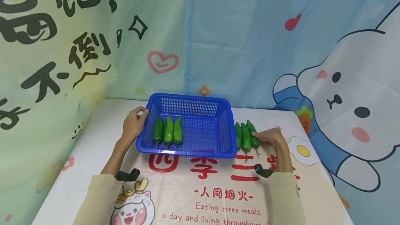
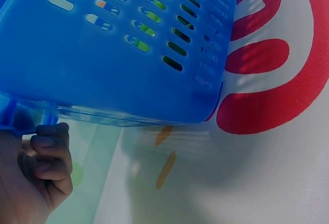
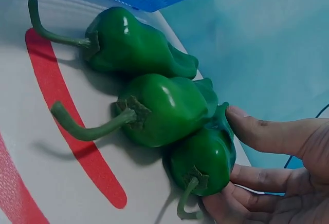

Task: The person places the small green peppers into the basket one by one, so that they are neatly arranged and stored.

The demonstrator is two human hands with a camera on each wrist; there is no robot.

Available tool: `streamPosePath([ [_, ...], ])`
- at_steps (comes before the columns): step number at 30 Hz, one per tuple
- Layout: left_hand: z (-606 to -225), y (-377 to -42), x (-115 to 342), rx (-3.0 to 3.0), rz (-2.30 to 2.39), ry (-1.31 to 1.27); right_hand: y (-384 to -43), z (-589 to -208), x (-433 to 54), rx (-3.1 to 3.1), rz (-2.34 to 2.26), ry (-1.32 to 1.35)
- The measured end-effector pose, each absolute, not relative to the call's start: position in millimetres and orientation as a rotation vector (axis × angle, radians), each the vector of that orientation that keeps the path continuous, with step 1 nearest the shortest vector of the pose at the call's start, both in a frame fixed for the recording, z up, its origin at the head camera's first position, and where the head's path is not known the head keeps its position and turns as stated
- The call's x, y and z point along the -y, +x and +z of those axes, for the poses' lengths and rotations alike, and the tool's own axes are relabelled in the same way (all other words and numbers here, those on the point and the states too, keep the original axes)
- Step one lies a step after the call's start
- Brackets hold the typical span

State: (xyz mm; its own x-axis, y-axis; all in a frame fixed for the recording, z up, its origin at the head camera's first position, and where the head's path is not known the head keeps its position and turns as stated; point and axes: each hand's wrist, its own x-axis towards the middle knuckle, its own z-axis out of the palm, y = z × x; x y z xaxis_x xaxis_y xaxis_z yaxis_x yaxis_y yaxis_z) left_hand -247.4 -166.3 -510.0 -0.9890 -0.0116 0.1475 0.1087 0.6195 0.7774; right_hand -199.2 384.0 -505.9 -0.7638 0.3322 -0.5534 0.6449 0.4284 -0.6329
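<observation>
A blue plastic basket (image 1: 200, 153) stands on the table with three green peppers (image 1: 168, 131) lying side by side in its left part. My left hand (image 1: 133, 123) grips the basket's left rim, its fingers curled beneath the lip in the left wrist view. Outside the basket, by its right wall, three more green peppers lie in a row with stems toward me. My right hand (image 1: 271, 136) holds the rightmost of them, a dark green pepper (image 3: 201, 157), between thumb and fingers. That pepper lies against the middle pepper (image 3: 164, 108) of the row.
A printed tablecloth (image 1: 218, 190) with red lettering covers the table. Behind the table hangs a patterned cloth backdrop (image 1: 237, 65), close to the basket's far side. Dark camera mounts (image 1: 127, 175) sit at both wrists.
</observation>
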Motion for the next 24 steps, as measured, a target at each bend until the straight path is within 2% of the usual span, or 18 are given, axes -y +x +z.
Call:
streamPosePath([
  [24, -511, -247, 167, 2.699, -1.312, -0.082, -204, -512, -372, -2.341, -1.208, 1.008],
])
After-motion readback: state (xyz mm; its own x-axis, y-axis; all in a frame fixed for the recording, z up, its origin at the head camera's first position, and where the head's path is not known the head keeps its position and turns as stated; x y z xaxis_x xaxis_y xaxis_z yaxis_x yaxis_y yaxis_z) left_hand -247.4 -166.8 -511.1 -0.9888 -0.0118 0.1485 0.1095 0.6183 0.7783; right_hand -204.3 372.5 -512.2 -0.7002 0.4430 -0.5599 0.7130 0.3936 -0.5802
